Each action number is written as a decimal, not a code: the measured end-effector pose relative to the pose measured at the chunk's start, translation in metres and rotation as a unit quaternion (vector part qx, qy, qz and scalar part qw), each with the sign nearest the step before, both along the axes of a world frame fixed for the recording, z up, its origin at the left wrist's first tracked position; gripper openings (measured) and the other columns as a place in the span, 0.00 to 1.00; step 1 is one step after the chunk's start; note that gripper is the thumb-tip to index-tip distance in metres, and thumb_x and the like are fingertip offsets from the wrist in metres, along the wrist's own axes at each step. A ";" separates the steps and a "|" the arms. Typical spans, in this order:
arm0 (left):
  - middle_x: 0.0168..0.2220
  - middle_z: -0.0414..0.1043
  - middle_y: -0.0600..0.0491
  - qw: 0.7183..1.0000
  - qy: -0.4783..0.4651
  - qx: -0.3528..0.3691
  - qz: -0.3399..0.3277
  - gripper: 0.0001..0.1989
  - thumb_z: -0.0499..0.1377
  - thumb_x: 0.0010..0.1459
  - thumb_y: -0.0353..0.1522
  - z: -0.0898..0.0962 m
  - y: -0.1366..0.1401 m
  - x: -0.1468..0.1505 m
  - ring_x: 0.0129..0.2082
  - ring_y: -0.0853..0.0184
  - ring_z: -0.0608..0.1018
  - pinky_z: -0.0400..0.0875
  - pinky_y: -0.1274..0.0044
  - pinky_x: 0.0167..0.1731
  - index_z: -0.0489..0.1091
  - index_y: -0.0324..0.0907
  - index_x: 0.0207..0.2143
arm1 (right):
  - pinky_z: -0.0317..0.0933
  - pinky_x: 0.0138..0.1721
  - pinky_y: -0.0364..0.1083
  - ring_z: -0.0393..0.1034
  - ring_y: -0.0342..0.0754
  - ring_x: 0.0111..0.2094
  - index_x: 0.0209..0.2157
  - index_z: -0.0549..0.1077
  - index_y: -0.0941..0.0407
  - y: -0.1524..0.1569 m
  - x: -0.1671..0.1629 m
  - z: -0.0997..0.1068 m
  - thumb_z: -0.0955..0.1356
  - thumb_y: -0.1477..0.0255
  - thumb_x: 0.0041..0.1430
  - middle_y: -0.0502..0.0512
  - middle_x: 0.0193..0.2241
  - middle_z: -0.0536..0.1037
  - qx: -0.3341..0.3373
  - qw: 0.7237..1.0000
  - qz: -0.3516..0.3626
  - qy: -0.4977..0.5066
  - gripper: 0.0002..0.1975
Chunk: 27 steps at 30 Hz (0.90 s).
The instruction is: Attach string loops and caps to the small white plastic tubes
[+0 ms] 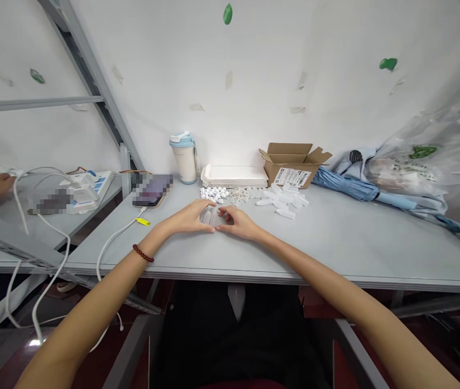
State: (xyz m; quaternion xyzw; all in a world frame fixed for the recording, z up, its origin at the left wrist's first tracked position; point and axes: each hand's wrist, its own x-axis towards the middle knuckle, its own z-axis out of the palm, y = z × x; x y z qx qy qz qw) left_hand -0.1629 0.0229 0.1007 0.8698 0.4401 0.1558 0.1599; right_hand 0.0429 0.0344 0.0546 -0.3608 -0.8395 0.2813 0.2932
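Head view: cupping small translucent plastic pieces [212, 218] on the smooth grey worktop [335, 237], with left grip [190, 216] curved and spread, right grip [238, 222] curved and spread too, thumb tips close together, just short of little white pieces [214, 193] and a cream-coloured tangle of cords [239, 195].

A gray desk [376, 237] stands against a white wall [262, 59].

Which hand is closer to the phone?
Left. The left hand is right of the phone and nearer the person; the right hand is farther right, beyond the left one.
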 end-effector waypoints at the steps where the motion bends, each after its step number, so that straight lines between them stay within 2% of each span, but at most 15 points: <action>1: 0.54 0.65 0.44 1.000 0.005 -0.011 0.004 0.38 0.63 0.42 0.49 0.001 -0.001 -0.002 0.53 0.53 0.68 0.62 0.66 0.51 0.62 0.42 0.53 | 0.62 0.39 0.48 0.65 0.46 0.35 0.49 0.67 0.59 0.000 -0.001 0.000 0.72 0.65 0.49 0.58 0.41 0.72 0.000 1.000 0.003 -0.002 0.26; 4: 0.55 0.65 0.45 0.999 0.005 -0.048 0.018 0.39 0.64 0.41 0.49 0.002 -0.001 -0.008 0.51 0.54 0.70 0.65 0.67 0.48 0.61 0.42 0.54 | 0.61 0.39 0.47 0.64 0.46 0.34 0.49 0.68 0.60 0.001 -0.004 0.001 0.73 0.63 0.47 0.58 0.40 0.72 -0.001 1.000 0.006 -0.016 0.28; 8: 0.52 0.68 0.48 0.997 -0.018 -0.074 0.011 0.35 0.63 0.42 0.48 -0.001 0.002 -0.011 0.46 0.58 0.72 0.67 0.70 0.44 0.64 0.42 0.51 | 0.60 0.38 0.47 0.64 0.45 0.33 0.49 0.68 0.61 0.002 -0.008 0.001 0.73 0.65 0.46 0.58 0.40 0.72 -0.011 1.000 0.000 -0.028 0.28; 14: 0.47 0.71 0.48 0.995 -0.052 -0.086 0.022 0.32 0.64 0.42 0.46 -0.007 0.008 -0.013 0.43 0.60 0.73 0.68 0.71 0.41 0.66 0.41 0.48 | 0.59 0.37 0.45 0.63 0.44 0.32 0.46 0.69 0.61 0.004 -0.012 0.002 0.73 0.66 0.46 0.56 0.39 0.73 -0.030 0.999 -0.010 -0.016 0.25; 27: 0.47 0.71 0.48 0.995 -0.061 -0.082 0.025 0.31 0.62 0.43 0.47 -0.009 0.012 -0.020 0.43 0.59 0.73 0.69 0.69 0.41 0.66 0.43 0.49 | 0.58 0.33 0.43 0.63 0.42 0.29 0.42 0.71 0.60 0.011 -0.024 0.004 0.74 0.70 0.42 0.53 0.35 0.73 -0.076 0.997 -0.024 0.008 0.23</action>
